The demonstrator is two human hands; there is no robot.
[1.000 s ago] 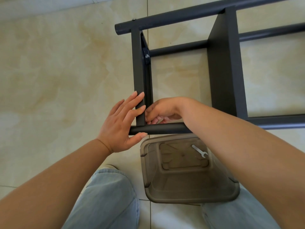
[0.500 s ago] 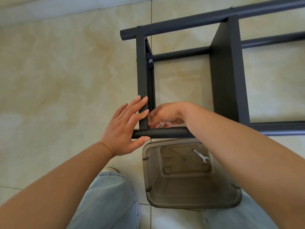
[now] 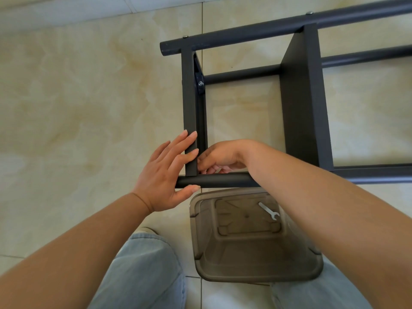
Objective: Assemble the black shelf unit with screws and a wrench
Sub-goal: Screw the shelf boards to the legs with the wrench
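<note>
We see the black metal shelf frame (image 3: 298, 103) lying on the cream tiled floor (image 3: 89, 97). Our left hand (image 3: 165, 175) presses straight fingers flat against its near corner. Our right hand (image 3: 219, 156) curls inside that corner; what it holds, we cannot tell. A small silver wrench (image 3: 268, 210) lies in the smoky translucent plastic bin (image 3: 256, 264).
</note>
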